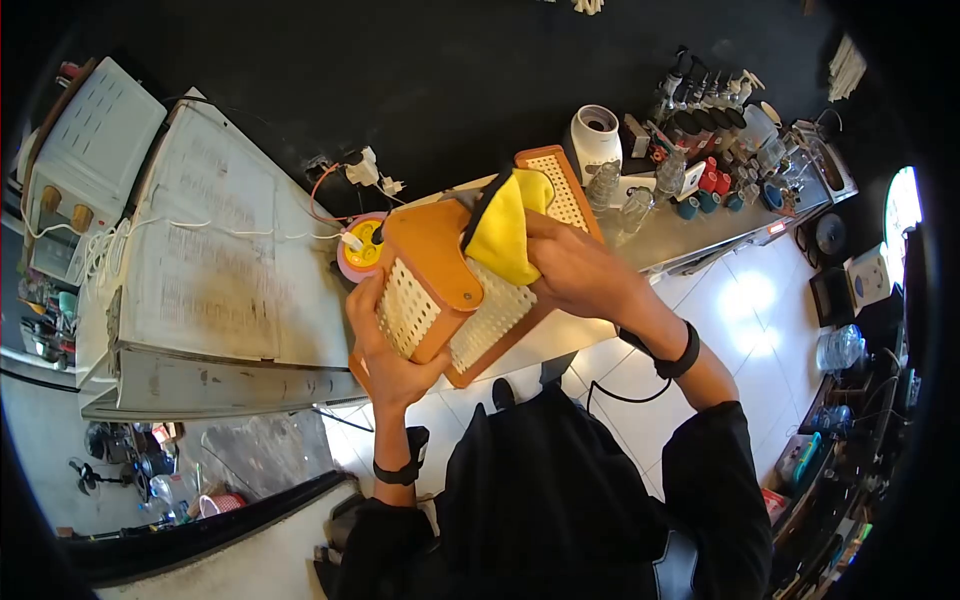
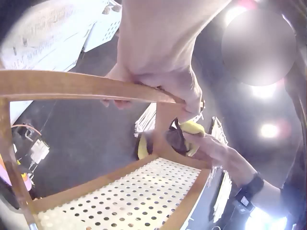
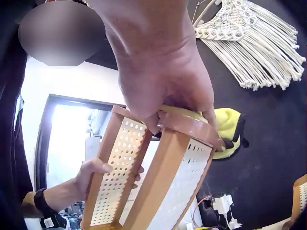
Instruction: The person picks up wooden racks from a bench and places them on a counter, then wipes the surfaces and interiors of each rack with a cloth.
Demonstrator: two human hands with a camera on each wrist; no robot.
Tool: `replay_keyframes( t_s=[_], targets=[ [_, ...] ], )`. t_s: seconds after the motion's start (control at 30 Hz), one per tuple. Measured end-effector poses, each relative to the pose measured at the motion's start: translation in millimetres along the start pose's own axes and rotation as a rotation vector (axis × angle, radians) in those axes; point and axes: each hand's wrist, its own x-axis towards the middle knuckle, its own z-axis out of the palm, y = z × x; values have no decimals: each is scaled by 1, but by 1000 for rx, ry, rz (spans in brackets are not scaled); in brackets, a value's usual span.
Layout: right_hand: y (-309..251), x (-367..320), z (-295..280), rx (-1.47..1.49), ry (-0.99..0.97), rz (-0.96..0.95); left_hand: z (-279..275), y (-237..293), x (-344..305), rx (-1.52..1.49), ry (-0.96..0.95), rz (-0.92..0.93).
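Note:
A brown wooden rack (image 1: 425,235) with white perforated panels is held up in front of the person, tilted. My left hand (image 1: 390,350) grips one side of its frame; in the left wrist view the fingers wrap over a wooden rail (image 2: 72,85). My right hand (image 1: 585,270) holds a yellow and dark grey cloth (image 1: 505,230) against a wooden end piece of the rack. In the right wrist view, the cloth (image 3: 228,124) bunches around the curved wooden edge (image 3: 189,125), with the thumb and fingers on either side. The right palm is hidden.
Another perforated wooden-framed piece (image 1: 555,165) lies on the counter behind. A white appliance (image 1: 597,140), glass jars (image 1: 637,210) and cups stand to the right. At left are a round power socket (image 1: 362,255) with cords and a large white cabinet (image 1: 215,240). A macrame hanging (image 3: 235,38) decorates the wall.

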Motion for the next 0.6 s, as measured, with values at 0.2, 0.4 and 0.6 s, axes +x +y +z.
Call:
replay_keyframes(
  t_s=[0.2,0.4,0.6],
  targets=[
    [-5,-39,21,61,162,187,-3,-3,-4,119,140,-38],
    [-10,-64,-15,184,253,433,-4,-18,-11,53,110,-49],
    [44,-37,-6,824,386,386,6,-36,-23,-308,88,-93]
  ],
)
